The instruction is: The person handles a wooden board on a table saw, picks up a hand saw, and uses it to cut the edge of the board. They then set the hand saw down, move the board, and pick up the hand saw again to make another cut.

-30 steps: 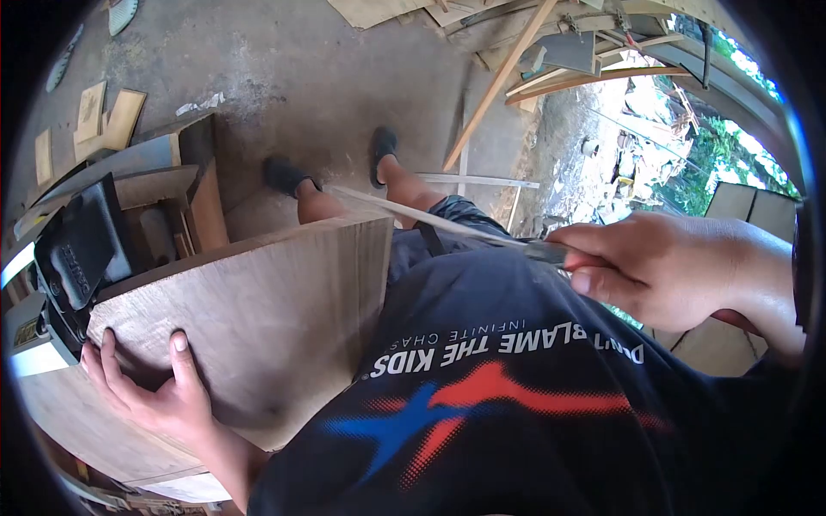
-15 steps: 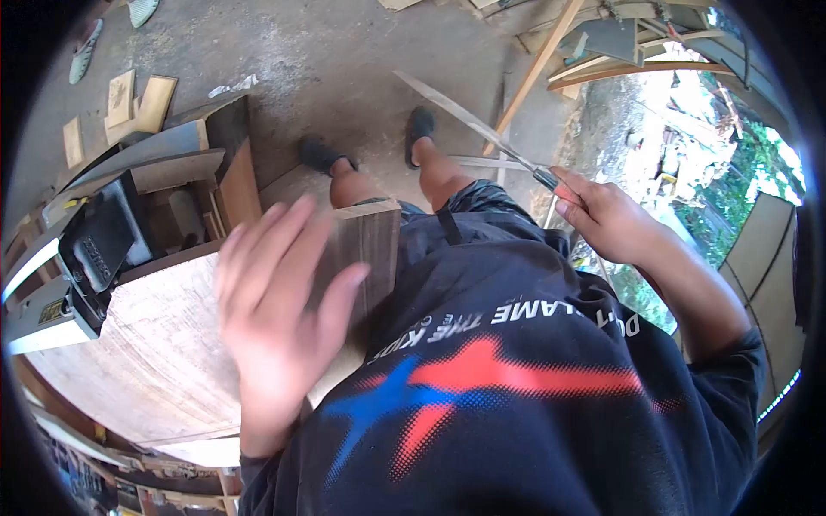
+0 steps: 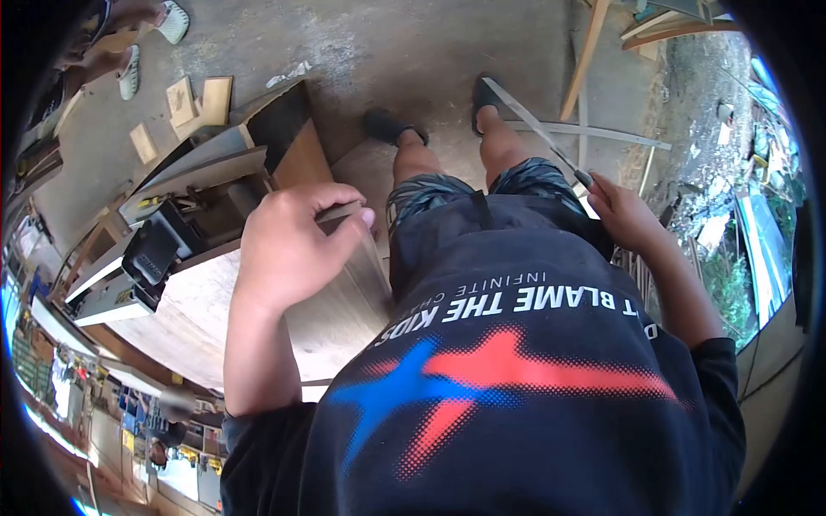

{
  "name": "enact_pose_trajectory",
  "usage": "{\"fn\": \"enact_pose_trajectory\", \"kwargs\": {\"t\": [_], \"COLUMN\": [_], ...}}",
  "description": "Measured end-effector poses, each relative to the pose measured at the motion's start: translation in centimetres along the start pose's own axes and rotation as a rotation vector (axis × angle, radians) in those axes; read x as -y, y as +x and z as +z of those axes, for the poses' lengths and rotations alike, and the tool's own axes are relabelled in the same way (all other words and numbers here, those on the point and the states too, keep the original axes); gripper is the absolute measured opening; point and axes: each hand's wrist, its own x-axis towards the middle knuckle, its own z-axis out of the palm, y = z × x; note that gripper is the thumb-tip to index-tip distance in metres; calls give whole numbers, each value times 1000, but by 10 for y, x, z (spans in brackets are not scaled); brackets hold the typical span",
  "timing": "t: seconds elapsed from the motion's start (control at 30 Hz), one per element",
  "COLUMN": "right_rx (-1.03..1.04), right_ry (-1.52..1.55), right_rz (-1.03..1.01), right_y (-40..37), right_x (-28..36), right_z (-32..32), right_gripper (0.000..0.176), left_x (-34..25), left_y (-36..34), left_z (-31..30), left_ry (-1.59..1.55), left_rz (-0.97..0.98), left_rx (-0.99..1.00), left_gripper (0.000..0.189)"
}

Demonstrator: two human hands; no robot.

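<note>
My left hand [image 3: 297,245] is closed at the upper corner of a wooden panel [image 3: 366,273], fingers curled over the edge and thumb on the near side. Beside it lies a broad pale board [image 3: 211,297] belonging to the same wooden piece. My right hand [image 3: 624,211] is wrapped round the dark handle of a tool with a long, narrow metal blade [image 3: 533,125]. The blade slants up and left, its tip seen over my right shoe [image 3: 484,99]. Whether its edge has teeth cannot be made out.
A black boxy fitting [image 3: 153,255] sits at the pale board's far left. Short wood offcuts [image 3: 217,99] lie on the concrete floor. A long strip [image 3: 619,135] and a wooden batten [image 3: 585,60] lie ahead. Another person's shoes [image 3: 175,21] show at top left.
My left hand, spread and blurred above the wood before, has come down and closed at the panel's corner. My right hand still holds the bladed tool. The view has shifted left.
</note>
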Motion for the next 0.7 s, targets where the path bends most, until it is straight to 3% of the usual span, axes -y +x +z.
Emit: {"fn": "enact_pose_trajectory", "kwargs": {"t": [0.13,0.23,0.37,0.5,0.6,0.7], "right_rx": [11,-18,-13,-27,-40,-57], "right_ry": [30,38,96,151,181,188], "right_rz": [17,2,3,-13,-23,-45], "right_y": [10,20,36,40,41,42], "right_x": [-15,-30,-48,-48,-49,-52], "right_z": [5,11,18,17,22,25], "right_gripper": [53,54,57,57,56,55], "left_x": [3,1,28,37,36,29], "left_y": [13,33,66,72,70,62], "left_z": [-1,-10,-19,-19,-12,-8], "left_ry": [-104,-64,-269,-346,-321,-244], "left_rz": [-92,-189,-318,-267,-267,-135], "left_rx": [87,232,525,587,532,470], "left_gripper": [19,22,29,25,21,23]}}
